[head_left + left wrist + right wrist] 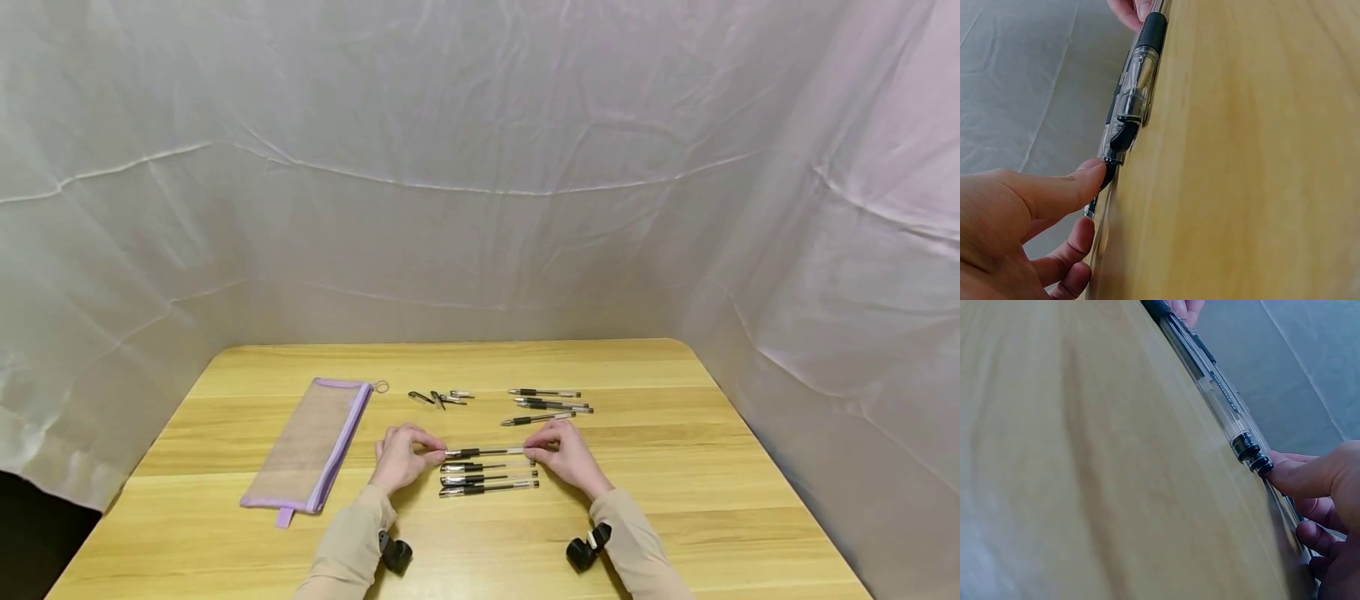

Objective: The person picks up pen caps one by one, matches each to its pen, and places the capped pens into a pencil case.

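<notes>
1. Here at the pale wood-grain table (720, 525), the left hand (402, 458) pinches the capped end of a clear-barrelled pen with a black grip (468, 452); fingertips narrow around it.
2. The right hand (567, 456) pinches the opposite end, the pen stretched level between both hands.
3. Just below, three capped clear-and-black pens (474, 478) lie in a near-parallel row: that part looks done.
4. Beyond the right hand, four uncapped clear-and-black pens (534, 403) appear left over, with small clear-and-black caps (437, 400) loose to their left.
5. Far left, the purple-edged sheer mesh pouch (307, 446) lies flat, no pens showing inside.
</notes>
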A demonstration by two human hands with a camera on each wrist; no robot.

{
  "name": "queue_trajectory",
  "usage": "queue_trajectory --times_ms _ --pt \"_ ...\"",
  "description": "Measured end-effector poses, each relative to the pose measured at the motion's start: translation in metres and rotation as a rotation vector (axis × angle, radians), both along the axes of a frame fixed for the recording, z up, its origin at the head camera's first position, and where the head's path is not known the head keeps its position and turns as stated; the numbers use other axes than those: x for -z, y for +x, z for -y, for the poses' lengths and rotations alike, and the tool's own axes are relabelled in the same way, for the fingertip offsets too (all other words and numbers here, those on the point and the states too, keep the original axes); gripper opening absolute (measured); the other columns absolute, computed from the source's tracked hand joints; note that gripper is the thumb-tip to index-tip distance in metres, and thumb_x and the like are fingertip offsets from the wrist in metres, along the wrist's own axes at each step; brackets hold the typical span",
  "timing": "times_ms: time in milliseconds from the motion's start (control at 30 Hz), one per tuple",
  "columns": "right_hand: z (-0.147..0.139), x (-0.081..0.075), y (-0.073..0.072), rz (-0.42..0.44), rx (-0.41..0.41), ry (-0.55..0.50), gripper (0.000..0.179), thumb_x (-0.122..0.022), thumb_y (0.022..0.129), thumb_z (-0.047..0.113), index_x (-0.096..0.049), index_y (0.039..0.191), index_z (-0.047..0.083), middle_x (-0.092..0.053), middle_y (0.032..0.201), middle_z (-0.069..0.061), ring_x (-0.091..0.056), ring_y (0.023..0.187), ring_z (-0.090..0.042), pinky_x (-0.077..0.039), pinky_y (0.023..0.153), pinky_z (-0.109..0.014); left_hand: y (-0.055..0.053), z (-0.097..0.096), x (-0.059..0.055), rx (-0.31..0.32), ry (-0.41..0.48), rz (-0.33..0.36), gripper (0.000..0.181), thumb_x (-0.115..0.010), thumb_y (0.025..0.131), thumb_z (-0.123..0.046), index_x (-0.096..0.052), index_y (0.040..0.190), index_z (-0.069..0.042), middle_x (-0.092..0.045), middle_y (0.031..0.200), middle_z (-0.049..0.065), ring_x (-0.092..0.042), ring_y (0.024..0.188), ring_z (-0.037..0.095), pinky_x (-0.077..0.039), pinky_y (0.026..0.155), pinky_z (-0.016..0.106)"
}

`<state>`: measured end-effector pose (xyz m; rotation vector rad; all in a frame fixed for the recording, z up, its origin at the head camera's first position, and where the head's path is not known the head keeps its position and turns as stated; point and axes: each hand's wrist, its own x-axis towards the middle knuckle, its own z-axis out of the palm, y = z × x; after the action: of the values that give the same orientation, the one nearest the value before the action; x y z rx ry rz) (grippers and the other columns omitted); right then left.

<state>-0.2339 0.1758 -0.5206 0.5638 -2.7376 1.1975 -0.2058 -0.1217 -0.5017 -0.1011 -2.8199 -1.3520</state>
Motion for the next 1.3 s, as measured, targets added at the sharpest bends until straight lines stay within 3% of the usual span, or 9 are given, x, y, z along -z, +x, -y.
queue_trajectory --times_ms 200,333,533,667,767,967,1100,1300 --pt "-0.002 0.0 0.001 0.006 -0.017 -0.011 0.009 -0.082 0.083 0.016 -0.081 0.091 0.017 -0.069 0.086 0.005 -0.055 0.09 -0.013 -0.045 0.084 -0.027 0.0 0.0 0.0 -0.003 0.006 0.008 0.009 -0.083 0.08 -0.017 -0.08 0.088 -0.015 -0.07 0.106 0.006 -0.049 0.115 0.034 -0.021 0.105 0.062" --pt "-0.007 -0.003 0.001 0.063 -0.023 -0.089 0.018 -0.079 0.084 0.011 -0.079 0.102 0.008 -0.071 0.096 -0.004 -0.062 0.093 -0.015 -0.052 0.086 -0.024 0.0 0.001 -0.001 -0.005 0.03 0.018 0.011 -0.081 0.082 -0.017 -0.079 0.092 -0.014 -0.07 0.111 0.008 -0.048 0.119 0.035 -0.019 0.108 0.063" --pt "-0.021 -0.003 -0.004 0.084 0.088 -0.192 0.03 -0.078 0.085 0.007 -0.073 0.114 0.003 -0.069 0.11 -0.014 -0.065 0.1 -0.026 -0.053 0.097 -0.039 0.0 0.007 -0.001 0.004 0.117 -0.013 0.019 -0.078 0.086 -0.017 -0.077 0.103 -0.009 -0.069 0.12 0.014 -0.049 0.124 0.04 -0.018 0.11 0.067" --pt "-0.031 -0.002 -0.01 0.071 0.163 -0.238 0.036 -0.077 0.085 0.005 -0.069 0.12 0.0 -0.066 0.119 -0.019 -0.062 0.104 -0.032 -0.05 0.099 -0.047 0.0 0.011 0.0 0.026 0.203 -0.003 0.024 -0.076 0.088 -0.016 -0.075 0.11 -0.006 -0.068 0.125 0.016 -0.054 0.126 0.04 -0.024 0.115 0.068" --pt "-0.035 -0.002 -0.013 0.069 0.217 -0.249 0.038 -0.075 0.085 0.003 -0.068 0.122 -0.001 -0.065 0.122 -0.021 -0.061 0.104 -0.032 -0.051 0.095 -0.04 -0.001 0.012 0.001 0.042 0.258 0.018 0.027 -0.075 0.089 -0.015 -0.074 0.114 -0.004 -0.066 0.128 0.016 -0.054 0.127 0.039 -0.032 0.115 0.065" --pt "-0.039 -0.002 -0.019 0.063 0.282 -0.206 0.036 -0.075 0.084 0.0 -0.07 0.119 -0.003 -0.067 0.11 -0.02 -0.06 0.093 -0.023 -0.049 0.08 -0.022 0.0 0.014 0.001 0.034 0.307 0.051 0.03 -0.075 0.09 -0.018 -0.072 0.117 -0.004 -0.065 0.129 0.015 -0.053 0.13 0.038 -0.03 0.117 0.063" --pt "-0.04 -0.001 -0.024 0.045 0.304 -0.166 0.031 -0.076 0.083 0.0 -0.073 0.114 -0.002 -0.067 0.101 -0.019 -0.057 0.084 -0.018 -0.046 0.073 -0.019 0.001 0.016 0.0 0.03 0.324 0.057 0.031 -0.075 0.09 -0.019 -0.072 0.118 -0.005 -0.066 0.129 0.014 -0.052 0.131 0.037 -0.03 0.118 0.062" --pt "-0.04 -0.002 -0.026 0.051 0.307 -0.13 0.029 -0.076 0.084 0.002 -0.074 0.113 0.0 -0.066 0.1 -0.017 -0.054 0.082 -0.016 -0.044 0.071 -0.02 0.002 0.015 0.0 0.028 0.327 0.063 0.032 -0.075 0.09 -0.019 -0.071 0.118 -0.005 -0.065 0.131 0.014 -0.051 0.132 0.037 -0.029 0.118 0.062"
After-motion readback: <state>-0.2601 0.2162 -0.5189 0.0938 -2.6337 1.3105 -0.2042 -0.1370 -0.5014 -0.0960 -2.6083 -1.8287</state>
